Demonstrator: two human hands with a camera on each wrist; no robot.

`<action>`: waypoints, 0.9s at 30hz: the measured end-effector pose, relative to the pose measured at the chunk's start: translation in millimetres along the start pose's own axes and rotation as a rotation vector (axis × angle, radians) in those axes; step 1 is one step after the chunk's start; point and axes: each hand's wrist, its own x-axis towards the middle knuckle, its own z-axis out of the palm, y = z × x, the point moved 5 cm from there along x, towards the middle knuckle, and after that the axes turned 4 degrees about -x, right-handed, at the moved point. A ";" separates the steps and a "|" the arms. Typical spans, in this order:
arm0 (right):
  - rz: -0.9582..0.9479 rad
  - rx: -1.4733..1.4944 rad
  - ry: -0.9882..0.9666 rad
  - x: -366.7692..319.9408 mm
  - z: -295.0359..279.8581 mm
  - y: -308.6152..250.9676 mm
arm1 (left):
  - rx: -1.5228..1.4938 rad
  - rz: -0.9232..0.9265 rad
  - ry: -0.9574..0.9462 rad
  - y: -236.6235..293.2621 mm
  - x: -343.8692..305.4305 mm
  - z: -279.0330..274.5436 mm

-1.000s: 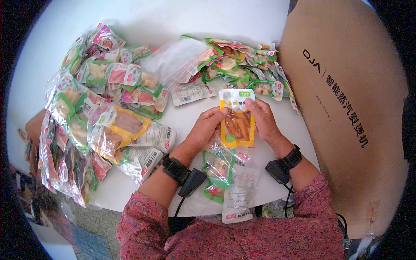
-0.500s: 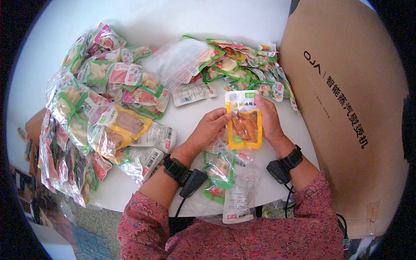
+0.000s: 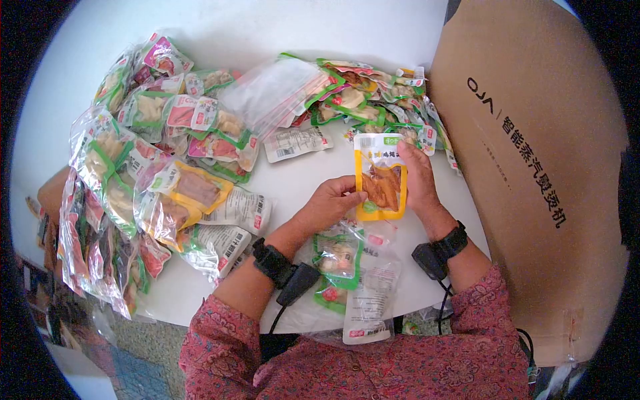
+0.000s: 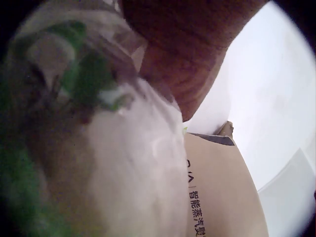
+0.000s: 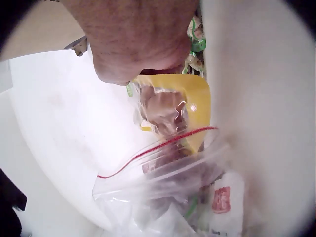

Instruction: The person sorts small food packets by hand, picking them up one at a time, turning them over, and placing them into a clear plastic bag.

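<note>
Before the chest, a yellow-edged food pouch [image 3: 381, 187] with brown pieces behind its clear window is held upright. My right hand [image 3: 420, 177] grips its upper right edge, thumb toward the front. On the lower left edge, my left hand [image 3: 328, 205] pinches it with the thumb over the front. Just below the hands lies a clear zip bag [image 5: 163, 182] with a red seal line. Inside it are a green-edged pouch [image 3: 338, 257] and a white printed pouch [image 3: 368, 307]. The left wrist view is mostly filled by blurred plastic [image 4: 138, 163] beside the hand.
Bagged food pouches [image 3: 177, 127] are heaped on the white table at the left. More green-edged pouches [image 3: 363, 100] lie at the back, beside flat clear bags [image 3: 270, 90]. One white pouch [image 3: 298, 144] lies face down near them. A large cardboard box [image 3: 540, 180] stands along the right.
The yellow-edged pouch has shifted to the right with my right hand. My left hand has followed it rightward, and its thumb now sits lower on the pouch's left edge.
</note>
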 end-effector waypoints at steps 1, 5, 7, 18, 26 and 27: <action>0.000 0.007 -0.002 -1.6 2.5 -2.2 | 0.071 0.003 0.008 0.8 -0.3 -0.9; -0.004 -0.024 -0.002 2.0 -5.1 3.5 | 0.173 0.007 0.033 4.4 -2.2 -1.2; 0.044 -0.039 -0.101 -0.3 0.6 2.2 | 0.167 -0.033 0.038 5.0 -3.0 -1.6; -0.028 -0.295 -0.133 -5.9 6.6 -1.9 | -0.300 -0.004 0.230 17.7 -8.9 -14.9; 0.014 -0.277 -0.146 -14.1 15.9 -11.6 | -0.300 0.036 0.257 13.3 -5.1 -17.4; 0.011 -0.285 -0.131 -12.2 11.9 -8.8 | -0.300 0.036 0.257 12.7 -4.7 -17.6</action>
